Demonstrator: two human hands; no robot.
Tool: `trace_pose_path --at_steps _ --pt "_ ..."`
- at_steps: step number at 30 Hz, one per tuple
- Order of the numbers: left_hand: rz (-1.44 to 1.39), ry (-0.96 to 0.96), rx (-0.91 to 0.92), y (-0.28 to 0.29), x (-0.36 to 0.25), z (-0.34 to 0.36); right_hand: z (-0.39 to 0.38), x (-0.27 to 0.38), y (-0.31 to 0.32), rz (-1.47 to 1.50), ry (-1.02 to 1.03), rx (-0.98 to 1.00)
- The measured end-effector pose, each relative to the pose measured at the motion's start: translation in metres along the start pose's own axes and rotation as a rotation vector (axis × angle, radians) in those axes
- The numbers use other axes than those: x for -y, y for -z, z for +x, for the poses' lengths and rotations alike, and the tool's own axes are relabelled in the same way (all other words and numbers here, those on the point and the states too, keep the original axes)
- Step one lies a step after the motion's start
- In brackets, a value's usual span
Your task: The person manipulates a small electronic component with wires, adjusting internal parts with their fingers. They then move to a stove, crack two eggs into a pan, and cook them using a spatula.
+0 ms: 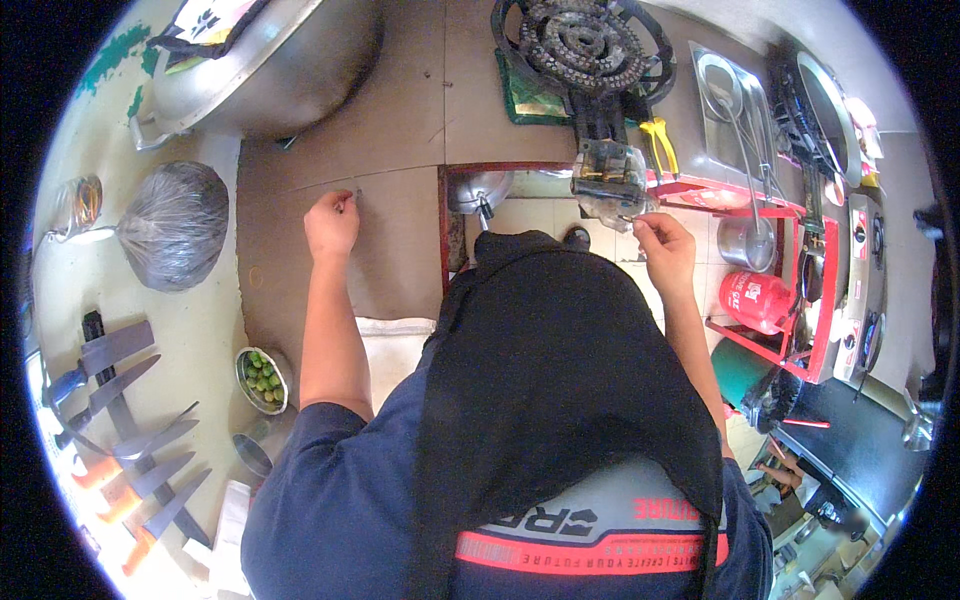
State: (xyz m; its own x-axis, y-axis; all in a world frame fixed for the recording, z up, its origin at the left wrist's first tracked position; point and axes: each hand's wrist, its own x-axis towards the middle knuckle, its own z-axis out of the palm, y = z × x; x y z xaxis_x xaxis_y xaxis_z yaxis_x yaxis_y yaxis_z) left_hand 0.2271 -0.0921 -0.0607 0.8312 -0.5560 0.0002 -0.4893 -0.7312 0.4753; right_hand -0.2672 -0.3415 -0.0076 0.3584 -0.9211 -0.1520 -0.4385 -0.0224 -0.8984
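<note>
Left hand (pixel 332 224) curled over counter (pixel 395 235), right hand (pixel 664 245) pinched beside burner fitting (pixel 602 186), holds unclear

Cooking gear is marking this as a kitchen: knives (pixel 160 440) are hanging in a row along the wall (pixel 215 330), a round burner (pixel 585 40) is sitting on the brown worktop (pixel 400 130), a red gas cylinder (pixel 757 302) is resting near a metal pot (pixel 742 250), and a bowl (pixel 286 388) is holding small green produce (pixel 262 380).
</note>
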Motion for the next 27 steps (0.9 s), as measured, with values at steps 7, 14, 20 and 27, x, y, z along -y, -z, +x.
trace_pose_path --at_steps 7,14,20,27 --pt "0.021 -0.053 0.061 0.001 -0.013 0.009 0.0 -0.004 0.0 0.011 0.026 -0.015" --pt "0.115 -0.059 0.136 -0.011 -0.009 0.025 -0.002 -0.005 -0.001 0.019 -0.008 -0.016" --pt "0.23 -0.026 0.217 -0.014 -0.01 0.031 -0.001 0.018 0.001 0.213 0.013 0.069" --pt "-0.034 -0.03 0.082 -0.009 -0.035 0.016 0.003 0.059 -0.004 0.511 -0.068 0.159"
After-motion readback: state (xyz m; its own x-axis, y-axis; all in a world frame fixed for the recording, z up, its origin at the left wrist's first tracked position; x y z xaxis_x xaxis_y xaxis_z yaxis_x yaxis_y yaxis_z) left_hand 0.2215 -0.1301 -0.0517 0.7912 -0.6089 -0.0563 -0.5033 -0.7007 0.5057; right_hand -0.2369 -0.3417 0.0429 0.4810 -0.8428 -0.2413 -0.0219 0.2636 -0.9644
